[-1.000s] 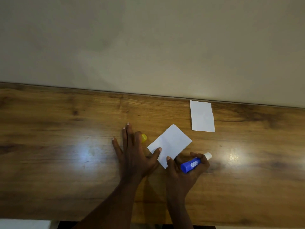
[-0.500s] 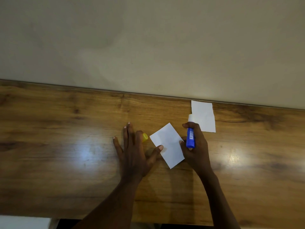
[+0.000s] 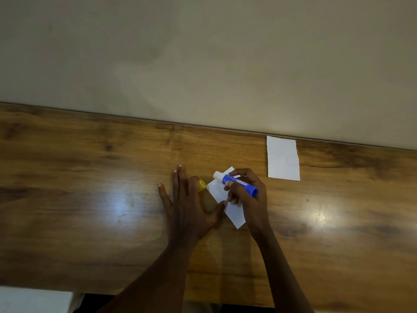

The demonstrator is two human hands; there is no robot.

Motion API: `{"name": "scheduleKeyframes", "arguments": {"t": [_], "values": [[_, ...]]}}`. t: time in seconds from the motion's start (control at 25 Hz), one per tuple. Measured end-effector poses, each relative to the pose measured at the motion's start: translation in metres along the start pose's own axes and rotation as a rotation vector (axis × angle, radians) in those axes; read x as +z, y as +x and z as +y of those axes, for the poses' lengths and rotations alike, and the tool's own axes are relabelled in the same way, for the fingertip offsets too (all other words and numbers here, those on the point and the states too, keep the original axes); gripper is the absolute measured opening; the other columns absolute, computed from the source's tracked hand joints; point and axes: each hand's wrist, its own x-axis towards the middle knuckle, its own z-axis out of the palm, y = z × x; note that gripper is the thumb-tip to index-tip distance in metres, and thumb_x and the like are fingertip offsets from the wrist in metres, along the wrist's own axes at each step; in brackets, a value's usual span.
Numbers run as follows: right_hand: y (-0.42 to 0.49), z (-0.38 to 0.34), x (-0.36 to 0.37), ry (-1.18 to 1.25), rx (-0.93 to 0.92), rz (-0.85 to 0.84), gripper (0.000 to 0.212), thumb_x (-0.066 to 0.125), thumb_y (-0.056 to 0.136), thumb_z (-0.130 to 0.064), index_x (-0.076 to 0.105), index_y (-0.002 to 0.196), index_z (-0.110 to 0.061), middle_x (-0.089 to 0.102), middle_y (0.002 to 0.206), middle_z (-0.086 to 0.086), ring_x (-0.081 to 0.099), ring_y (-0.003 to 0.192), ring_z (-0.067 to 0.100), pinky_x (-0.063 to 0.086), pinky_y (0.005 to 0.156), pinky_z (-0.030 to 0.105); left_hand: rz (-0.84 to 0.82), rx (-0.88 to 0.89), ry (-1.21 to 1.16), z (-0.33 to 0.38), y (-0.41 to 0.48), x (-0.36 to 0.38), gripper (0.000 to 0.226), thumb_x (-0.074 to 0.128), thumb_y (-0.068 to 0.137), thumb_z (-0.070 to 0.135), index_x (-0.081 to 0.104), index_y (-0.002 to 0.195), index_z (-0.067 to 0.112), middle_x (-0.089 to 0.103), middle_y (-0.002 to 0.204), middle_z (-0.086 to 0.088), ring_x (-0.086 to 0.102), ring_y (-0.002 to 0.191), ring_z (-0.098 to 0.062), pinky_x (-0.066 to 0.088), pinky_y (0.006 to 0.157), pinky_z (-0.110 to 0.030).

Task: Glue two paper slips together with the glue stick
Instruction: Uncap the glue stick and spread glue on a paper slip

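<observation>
A white paper slip (image 3: 234, 214) lies tilted on the wooden table (image 3: 90, 199), partly under my right hand. My left hand (image 3: 188, 204) rests flat beside it, fingers spread, thumb tip pressing the slip's left edge. My right hand (image 3: 248, 195) grips a blue glue stick (image 3: 239, 182), uncapped, its white tip pointing up-left over the slip's far corner. Whether the tip touches the paper I cannot tell. A yellow cap (image 3: 201, 185) sits just behind my left index finger. A second white slip (image 3: 283, 158) lies flat farther right, near the wall.
A beige wall (image 3: 203, 64) rises along the table's far edge. The table's near edge runs along the bottom, with a white surface (image 3: 33, 299) below it at the lower left. Bright light reflections mark the wood left and right of my hands.
My right hand came back from the far slip to the near one and turned the glue stick so its tip points up-left. My left hand stayed flat on the slip's edge.
</observation>
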Motion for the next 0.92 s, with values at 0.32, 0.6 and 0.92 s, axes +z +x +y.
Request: {"name": "scheduleKeyframes", "arguments": {"t": [0.32,0.6,0.92], "values": [[0.011,0.002,0.003,-0.253,-0.142,-0.129,0.005,0.066,0.074,0.000,0.064,0.079,0.001,0.057,0.065,-0.001,0.051,0.053,0.008,0.044,0.056,0.018,-0.017,0.007,-0.027,0.000,0.000,-0.001,0.083,0.056,0.065,0.068,0.035,0.126,0.016,0.003,0.155,-0.014,-0.001,0.143,-0.028,-0.010,0.109,-0.053],[0.023,0.000,-0.015,-0.283,-0.133,0.062,0.030,0.056,0.066,-0.029,0.062,0.078,-0.003,0.057,0.070,-0.003,0.051,0.053,0.007,0.040,0.051,0.002,0.002,-0.008,0.008,0.001,0.000,0.001,0.079,0.055,0.066,0.068,0.035,0.124,0.017,0.008,0.155,-0.014,0.003,0.143,-0.029,-0.005,0.110,-0.056],[0.035,-0.002,-0.024,-0.325,-0.157,0.177,0.036,0.052,0.068,-0.033,0.061,0.081,-0.001,0.058,0.074,0.001,0.049,0.054,0.005,0.040,0.051,0.001,0.011,-0.006,0.023,0.001,0.000,0.002,0.077,0.053,0.066,0.069,0.035,0.121,0.018,0.010,0.155,-0.015,0.005,0.143,-0.029,-0.004,0.110,-0.057]]}}
